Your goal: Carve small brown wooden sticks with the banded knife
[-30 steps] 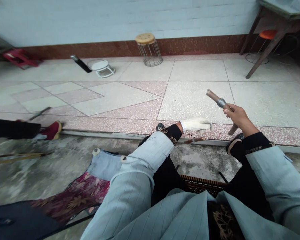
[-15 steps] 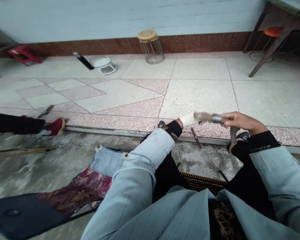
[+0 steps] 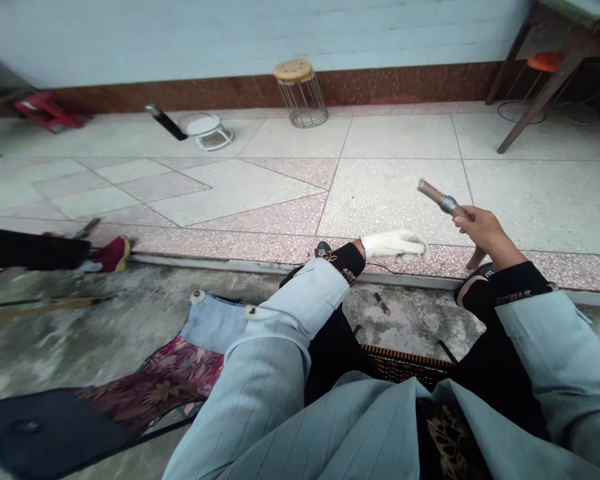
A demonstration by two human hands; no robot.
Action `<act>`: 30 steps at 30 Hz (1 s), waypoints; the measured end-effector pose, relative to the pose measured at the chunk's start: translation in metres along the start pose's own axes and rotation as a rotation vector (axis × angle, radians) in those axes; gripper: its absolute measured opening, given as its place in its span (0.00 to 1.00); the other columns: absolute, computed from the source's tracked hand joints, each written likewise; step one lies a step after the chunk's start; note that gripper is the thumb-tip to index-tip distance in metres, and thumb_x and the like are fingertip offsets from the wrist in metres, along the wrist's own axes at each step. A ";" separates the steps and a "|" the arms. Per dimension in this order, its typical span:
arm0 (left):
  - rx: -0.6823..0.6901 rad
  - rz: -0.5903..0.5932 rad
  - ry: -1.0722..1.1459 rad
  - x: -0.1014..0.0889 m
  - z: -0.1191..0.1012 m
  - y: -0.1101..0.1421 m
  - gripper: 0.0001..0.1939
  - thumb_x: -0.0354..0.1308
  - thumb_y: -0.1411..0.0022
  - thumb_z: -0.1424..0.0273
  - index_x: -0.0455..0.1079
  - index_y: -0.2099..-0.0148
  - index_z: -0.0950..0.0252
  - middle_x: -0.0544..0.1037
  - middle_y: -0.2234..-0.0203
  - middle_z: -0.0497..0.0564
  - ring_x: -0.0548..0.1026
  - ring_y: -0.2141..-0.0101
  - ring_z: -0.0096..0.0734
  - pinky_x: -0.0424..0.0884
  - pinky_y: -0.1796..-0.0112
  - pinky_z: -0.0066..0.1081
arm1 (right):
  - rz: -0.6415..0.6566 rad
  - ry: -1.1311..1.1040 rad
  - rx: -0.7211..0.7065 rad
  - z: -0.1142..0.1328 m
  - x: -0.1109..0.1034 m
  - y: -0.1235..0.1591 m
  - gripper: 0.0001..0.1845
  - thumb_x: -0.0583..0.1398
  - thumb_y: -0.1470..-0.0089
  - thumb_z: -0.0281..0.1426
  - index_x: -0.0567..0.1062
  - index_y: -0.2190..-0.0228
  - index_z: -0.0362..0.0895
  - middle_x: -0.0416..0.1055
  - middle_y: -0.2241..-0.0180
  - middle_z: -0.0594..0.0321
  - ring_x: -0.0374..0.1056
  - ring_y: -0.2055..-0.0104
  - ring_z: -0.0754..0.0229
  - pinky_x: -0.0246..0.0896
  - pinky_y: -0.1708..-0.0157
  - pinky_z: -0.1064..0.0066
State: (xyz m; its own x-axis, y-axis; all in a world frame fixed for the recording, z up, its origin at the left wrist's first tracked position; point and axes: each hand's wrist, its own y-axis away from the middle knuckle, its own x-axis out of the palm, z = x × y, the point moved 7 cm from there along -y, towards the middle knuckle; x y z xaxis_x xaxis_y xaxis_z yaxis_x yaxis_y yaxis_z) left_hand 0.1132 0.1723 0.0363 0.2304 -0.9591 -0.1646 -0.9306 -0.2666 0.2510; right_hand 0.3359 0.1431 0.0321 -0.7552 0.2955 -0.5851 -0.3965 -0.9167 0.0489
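My right hand, bare, is closed around a brown wooden tool with a silver band near its middle. Its blunt end points up and left, and another brown length shows below the hand by my right shoe. My left hand wears a white knitted glove and stays left of the tool, apart from it. The gloved fingers stretch rightward with bent tips, and nothing shows in them. A thin dark strand lies under the glove. On the concrete between my feet is a short brown stick piece.
A raised tiled ledge runs in front of my feet. At left are another person's red shoe and a folding chair with patterned fabric. By the wall stand a wood-topped wire stool, a low white stool and a dark table.
My right hand has lifted the tool's banded end up and away from the glove. The short stick piece has dropped lower, onto the concrete. My left hand has barely moved.
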 end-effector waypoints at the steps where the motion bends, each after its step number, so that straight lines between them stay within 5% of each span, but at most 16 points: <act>1: -0.006 -0.007 -0.006 -0.001 -0.001 0.002 0.13 0.64 0.37 0.58 0.77 0.63 0.64 0.75 0.75 0.52 0.72 0.72 0.30 0.72 0.71 0.32 | 0.011 0.107 -0.025 -0.001 0.002 -0.001 0.21 0.63 0.50 0.38 0.79 0.55 0.43 0.75 0.70 0.58 0.69 0.69 0.54 0.61 0.67 0.64; 6: 0.018 -0.028 -0.012 -0.006 0.000 0.004 0.17 0.59 0.31 0.59 0.72 0.49 0.67 0.78 0.56 0.54 0.77 0.60 0.31 0.77 0.59 0.36 | 0.197 0.488 -0.145 -0.004 0.021 0.004 0.21 0.64 0.49 0.38 0.82 0.53 0.49 0.80 0.61 0.55 0.72 0.61 0.48 0.60 0.64 0.64; 11: 0.094 -0.044 0.020 -0.022 0.000 -0.003 0.16 0.61 0.35 0.59 0.76 0.63 0.69 0.75 0.73 0.50 0.66 0.77 0.19 0.62 0.73 0.26 | 0.854 0.261 -0.275 0.013 0.057 0.040 0.17 0.67 0.52 0.39 0.85 0.59 0.51 0.81 0.64 0.62 0.73 0.62 0.50 0.64 0.63 0.64; 14: 0.105 -0.107 0.037 -0.035 0.004 -0.005 0.17 0.58 0.34 0.60 0.75 0.65 0.70 0.66 0.80 0.44 0.60 0.79 0.18 0.55 0.76 0.25 | 1.069 0.038 -0.263 0.033 0.055 0.062 0.22 0.70 0.54 0.42 0.85 0.55 0.49 0.81 0.60 0.62 0.74 0.58 0.51 0.67 0.58 0.63; 17: 0.035 -0.185 0.022 -0.042 0.015 -0.006 0.13 0.58 0.35 0.62 0.74 0.62 0.69 0.66 0.79 0.44 0.61 0.79 0.19 0.56 0.76 0.25 | 0.953 -0.170 -0.189 0.044 0.041 0.060 0.23 0.71 0.52 0.41 0.83 0.53 0.47 0.77 0.64 0.61 0.72 0.66 0.57 0.68 0.66 0.66; 20: -0.016 -0.090 -0.009 -0.029 0.022 -0.007 0.13 0.58 0.35 0.61 0.74 0.60 0.66 0.69 0.76 0.45 0.62 0.77 0.20 0.58 0.76 0.25 | 0.595 -0.407 -0.124 0.043 0.021 0.039 0.17 0.70 0.52 0.41 0.81 0.62 0.45 0.71 0.70 0.63 0.65 0.73 0.63 0.62 0.76 0.71; 23: 0.016 0.026 -0.006 -0.011 0.017 -0.007 0.16 0.56 0.34 0.58 0.74 0.62 0.66 0.65 0.77 0.44 0.62 0.77 0.21 0.60 0.75 0.24 | 0.234 -0.526 -0.077 0.030 0.003 0.020 0.14 0.69 0.53 0.40 0.76 0.68 0.44 0.69 0.72 0.62 0.63 0.73 0.64 0.61 0.75 0.71; 27: -0.001 0.010 -0.021 -0.007 0.007 -0.001 0.16 0.58 0.34 0.57 0.75 0.63 0.66 0.66 0.79 0.45 0.64 0.77 0.23 0.63 0.73 0.26 | 0.080 -0.141 0.032 0.005 0.000 0.006 0.17 0.65 0.52 0.37 0.79 0.59 0.43 0.72 0.71 0.59 0.66 0.71 0.60 0.62 0.69 0.66; 30: -0.010 -0.066 -0.051 -0.013 0.005 0.003 0.15 0.62 0.38 0.59 0.75 0.65 0.67 0.66 0.81 0.47 0.66 0.77 0.25 0.63 0.73 0.27 | 0.187 0.298 -0.040 -0.002 0.009 0.005 0.23 0.63 0.49 0.38 0.80 0.51 0.45 0.78 0.63 0.55 0.71 0.63 0.52 0.62 0.63 0.63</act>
State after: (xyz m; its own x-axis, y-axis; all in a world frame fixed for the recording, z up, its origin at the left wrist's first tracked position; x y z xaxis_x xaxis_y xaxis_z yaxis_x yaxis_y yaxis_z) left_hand 0.1063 0.1848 0.0349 0.2763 -0.9332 -0.2298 -0.9106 -0.3306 0.2478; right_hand 0.3280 0.1406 0.0254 -0.6249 0.0351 -0.7799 -0.2407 -0.9590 0.1497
